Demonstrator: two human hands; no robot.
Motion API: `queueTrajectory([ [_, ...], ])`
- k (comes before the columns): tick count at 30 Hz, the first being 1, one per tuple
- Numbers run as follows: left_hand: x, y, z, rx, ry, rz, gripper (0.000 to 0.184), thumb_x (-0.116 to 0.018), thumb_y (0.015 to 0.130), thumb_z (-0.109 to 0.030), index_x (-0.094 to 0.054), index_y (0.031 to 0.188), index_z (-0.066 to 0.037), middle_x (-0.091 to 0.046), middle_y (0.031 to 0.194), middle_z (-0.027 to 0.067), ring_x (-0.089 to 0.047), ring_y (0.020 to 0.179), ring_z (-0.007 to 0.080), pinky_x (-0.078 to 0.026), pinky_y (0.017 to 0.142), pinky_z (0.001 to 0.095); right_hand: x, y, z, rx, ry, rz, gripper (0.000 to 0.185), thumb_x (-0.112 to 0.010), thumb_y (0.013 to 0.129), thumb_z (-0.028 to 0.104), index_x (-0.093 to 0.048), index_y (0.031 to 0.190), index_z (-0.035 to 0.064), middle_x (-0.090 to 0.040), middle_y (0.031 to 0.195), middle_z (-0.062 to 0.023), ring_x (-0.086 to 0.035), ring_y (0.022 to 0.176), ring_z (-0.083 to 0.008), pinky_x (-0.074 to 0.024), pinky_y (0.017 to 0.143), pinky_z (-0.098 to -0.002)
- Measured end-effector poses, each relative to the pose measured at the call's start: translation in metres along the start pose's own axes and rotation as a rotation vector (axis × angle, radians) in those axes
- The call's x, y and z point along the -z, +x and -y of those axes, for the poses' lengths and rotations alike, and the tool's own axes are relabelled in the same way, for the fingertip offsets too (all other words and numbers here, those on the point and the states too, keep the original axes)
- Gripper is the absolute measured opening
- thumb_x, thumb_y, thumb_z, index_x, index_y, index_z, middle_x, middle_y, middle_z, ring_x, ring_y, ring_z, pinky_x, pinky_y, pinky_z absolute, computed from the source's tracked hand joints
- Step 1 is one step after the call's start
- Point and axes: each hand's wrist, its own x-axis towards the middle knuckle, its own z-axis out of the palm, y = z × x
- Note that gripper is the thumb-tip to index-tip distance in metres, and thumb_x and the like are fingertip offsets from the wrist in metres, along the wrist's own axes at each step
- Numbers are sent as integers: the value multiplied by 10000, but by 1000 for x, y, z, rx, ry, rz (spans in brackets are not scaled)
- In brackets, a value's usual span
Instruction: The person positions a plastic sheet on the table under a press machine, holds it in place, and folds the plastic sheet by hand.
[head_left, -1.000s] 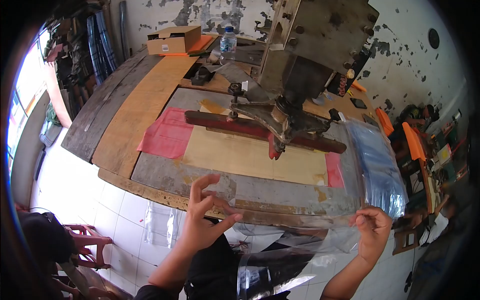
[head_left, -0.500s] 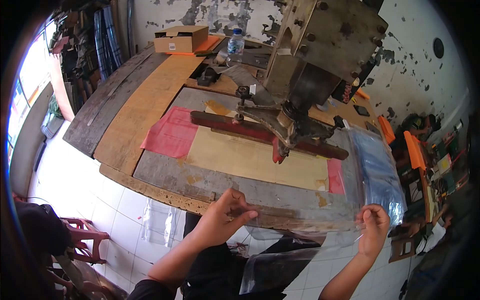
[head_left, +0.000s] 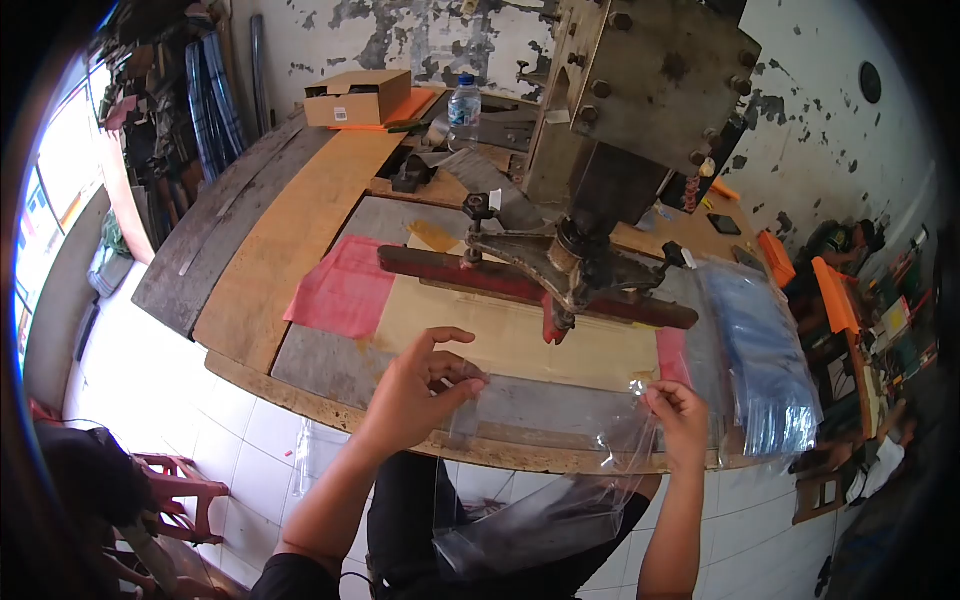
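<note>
A clear plastic sheet [head_left: 540, 525] droops between my hands, over the table's front edge and my lap. My left hand [head_left: 410, 395] pinches one edge of it between thumb and lower fingers, the index finger raised. With thumb and fingertips, my right hand [head_left: 680, 415] grips the other side, where the film is creased. Just beyond both hands lies a cream-coloured sheet [head_left: 430, 315] on the grey press bed. Over it hangs the press head [head_left: 570, 260] with its long red-edged bar [head_left: 430, 268]. Pink pieces [head_left: 335, 290] show at the cream sheet's ends.
A stack of bluish clear plastic [head_left: 765, 350] lies at the table's right. Toward the back are a cardboard box [head_left: 360, 98] and a water bottle [head_left: 463, 112]. A red stool [head_left: 180, 490] stands on the floor at left. People sit at the far right.
Both hands have moved up toward the cream sheet and closer together, the right one shifting left. The plastic between them has gone from stretched to slack and creased.
</note>
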Motion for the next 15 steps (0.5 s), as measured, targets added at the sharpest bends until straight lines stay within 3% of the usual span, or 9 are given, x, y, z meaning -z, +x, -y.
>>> queueTrajectory([
  [7, 3, -3, 29, 60, -57, -67, 507, -719, 956, 48, -471, 1396, 3, -755, 1105, 148, -726, 1090, 188, -559, 948, 308, -22, 3, -17, -30, -42, -50, 157, -764, 955, 81, -737, 1075, -15, -746, 887, -55, -642, 751, -82, -494, 658, -232],
  [15, 0, -4, 40, 52, -92, -105, 545, -715, 948, 70, -462, 1426, 2, -742, 1117, 140, -718, 1110, 183, -553, 976, 309, -21, -3, -21, 96, 43, -127, 250, -758, 931, 25, -703, 1172, -16, -731, 898, -62, -657, 769, -95, -494, 694, -226],
])
